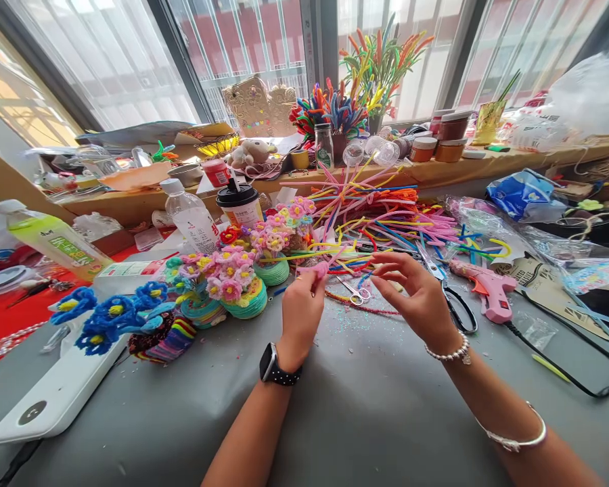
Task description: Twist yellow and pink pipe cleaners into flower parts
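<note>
My left hand [301, 308], with a dark watch on its wrist, pinches a pink pipe cleaner [321, 268] over the grey table. Part of the pink piece is hidden by my fingers. My right hand [411, 291], a beaded bracelet on its wrist, hovers to the right with fingers curved and apart. Nothing shows between its fingers. Between the hands, small scissors [356, 292] lie on the table beside a reddish glittery strand [370, 310]. Beyond them is a heap of loose pipe cleaners [380, 210]. Left of my left hand stand pots of pink pipe-cleaner flowers [229, 272].
Blue pipe-cleaner flowers [112, 318] lean over a white device [61, 389] at left. To the right lie large black-handled scissors [459, 308] and a pink glue gun [487, 287] with its cable. A plastic bottle [190, 216] and a lidded cup [239, 206] stand behind the flowers.
</note>
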